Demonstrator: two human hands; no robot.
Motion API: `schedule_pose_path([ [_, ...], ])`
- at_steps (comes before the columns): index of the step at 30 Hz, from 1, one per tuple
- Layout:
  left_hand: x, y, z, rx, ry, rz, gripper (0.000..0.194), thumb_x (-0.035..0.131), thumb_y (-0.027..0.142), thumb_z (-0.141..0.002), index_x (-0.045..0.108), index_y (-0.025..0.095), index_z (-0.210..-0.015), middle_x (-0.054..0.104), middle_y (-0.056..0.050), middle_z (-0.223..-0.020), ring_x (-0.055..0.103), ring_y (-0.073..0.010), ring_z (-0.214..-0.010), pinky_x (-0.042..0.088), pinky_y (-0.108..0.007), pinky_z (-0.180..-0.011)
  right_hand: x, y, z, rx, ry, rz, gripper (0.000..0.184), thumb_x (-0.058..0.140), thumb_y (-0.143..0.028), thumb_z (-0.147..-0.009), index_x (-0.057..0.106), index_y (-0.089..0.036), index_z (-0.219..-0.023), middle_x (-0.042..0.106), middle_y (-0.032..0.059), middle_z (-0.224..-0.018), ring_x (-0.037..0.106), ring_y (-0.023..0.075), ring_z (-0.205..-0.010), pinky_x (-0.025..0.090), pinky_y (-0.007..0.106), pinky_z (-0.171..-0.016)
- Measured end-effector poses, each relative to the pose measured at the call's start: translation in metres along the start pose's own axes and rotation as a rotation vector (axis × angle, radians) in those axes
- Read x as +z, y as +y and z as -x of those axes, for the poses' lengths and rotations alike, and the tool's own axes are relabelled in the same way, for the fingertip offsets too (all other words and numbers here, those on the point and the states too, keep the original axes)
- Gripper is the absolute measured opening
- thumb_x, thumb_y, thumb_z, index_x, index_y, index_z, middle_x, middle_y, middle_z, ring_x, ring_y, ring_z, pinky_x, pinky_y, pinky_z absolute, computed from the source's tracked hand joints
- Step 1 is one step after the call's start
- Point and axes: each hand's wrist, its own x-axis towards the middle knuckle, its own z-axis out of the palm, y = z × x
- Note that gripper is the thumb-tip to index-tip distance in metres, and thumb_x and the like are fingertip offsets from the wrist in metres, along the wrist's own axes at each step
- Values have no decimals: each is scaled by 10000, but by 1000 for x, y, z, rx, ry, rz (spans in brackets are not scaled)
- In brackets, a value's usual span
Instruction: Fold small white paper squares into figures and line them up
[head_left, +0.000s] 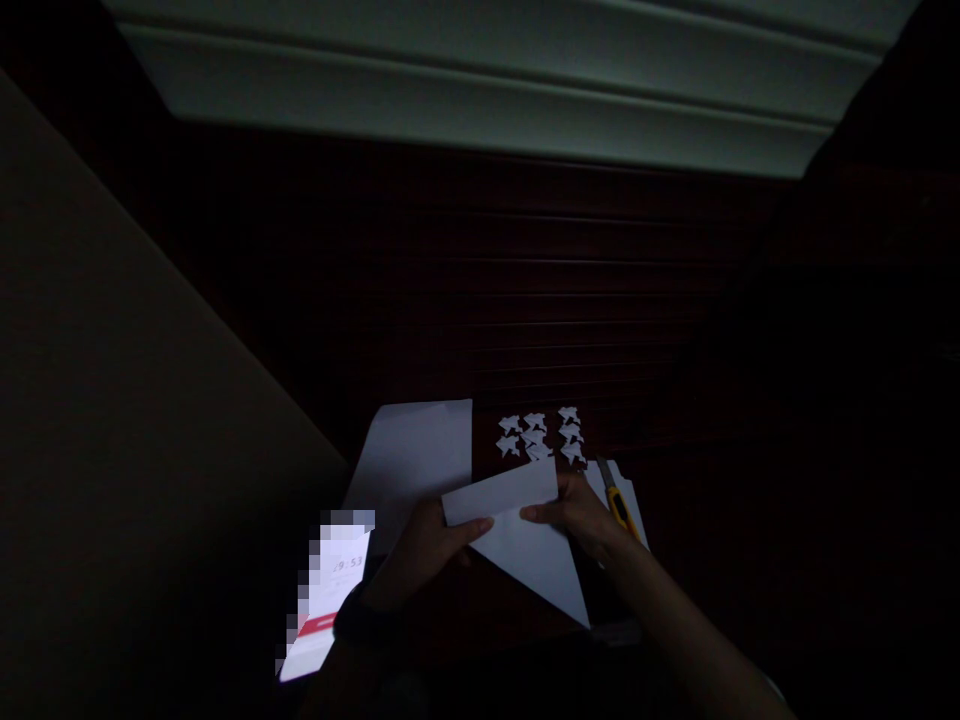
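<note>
Both hands grip one sheet of white paper (517,545), which is folded into a triangle with a straight band along its top. My left hand (435,540) pinches the band's left end, thumb on top and fingers hidden behind. At the right end, my right hand (574,510) does the same, its thumb pointing towards the left one. Just beyond the paper, several small folded white paper figures (534,437) lie in rows on the dark table. A yellow utility knife (620,510) rests on white paper (637,515) to the right of my right hand.
A large white sheet (420,440) lies behind my left hand. Beside my left wrist, a lit phone screen (326,600) glows, partly blurred out. Dark slatted wood (487,290) rises behind the table, with pale slats (487,80) above. A light panel (135,350) stands at left.
</note>
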Motion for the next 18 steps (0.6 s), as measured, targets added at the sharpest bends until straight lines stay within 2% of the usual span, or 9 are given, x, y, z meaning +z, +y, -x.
schedule_pose_path([
  [3, -3, 5, 3, -29, 19, -52, 337, 664, 461, -666, 669, 135, -582, 636, -47, -452, 616, -200, -461, 431, -271, -477, -5, -1, -1, 1, -24, 23, 387, 829, -268, -515, 704, -116, -848, 710, 82, -858, 640, 213, -759, 489, 367, -745],
  [6, -4, 8, 4, -7, 43, -39, 338, 664, 455, -664, 655, 147, -525, 626, -47, -437, 596, -194, -435, 414, -272, -468, -6, -3, -1, -21, -36, -8, 380, 820, -259, -536, 691, -126, -868, 702, 70, -858, 638, 207, -758, 489, 362, -750],
  [9, -2, 7, 3, 9, 43, -11, 321, 674, 439, -658, 655, 150, -519, 616, -44, -422, 588, -199, -425, 401, -274, -454, 1, -4, 1, -48, -16, -61, 564, 815, -223, -549, 615, -182, -1074, 680, 62, -957, 633, 220, -851, 491, 350, -769],
  [11, 1, 3, 1, 12, 26, 11, 290, 680, 422, -655, 672, 148, -563, 618, -37, -429, 588, -201, -424, 395, -270, -444, 8, -1, 2, -71, 42, -67, 724, 820, -199, -536, 526, -226, -1197, 648, 68, -1059, 615, 231, -929, 497, 338, -768],
  [13, 3, 0, 0, 36, 9, 31, 251, 683, 397, -658, 686, 148, -626, 625, -26, -447, 594, -198, -439, 399, -262, -447, 14, 4, 1, -110, 127, -46, 803, 828, -186, -512, 483, -243, -1235, 627, 71, -1101, 598, 236, -965, 502, 328, -756],
  [15, 3, -1, -1, 69, -2, 37, 231, 676, 381, -669, 688, 150, -664, 628, -16, -463, 594, -191, -450, 403, -254, -453, 16, 9, -1, -118, 182, 10, 755, 838, -181, -482, 536, -213, -1173, 647, 69, -1038, 604, 235, -927, 501, 319, -729],
  [18, 1, -1, 0, 81, -20, 20, 252, 658, 396, -692, 695, 147, -692, 635, -15, -481, 591, -183, -450, 399, -249, -454, 13, 11, -3, -64, 175, 102, 521, 844, -206, -466, 655, -146, -947, 682, 62, -859, 620, 219, -778, 489, 310, -665],
])
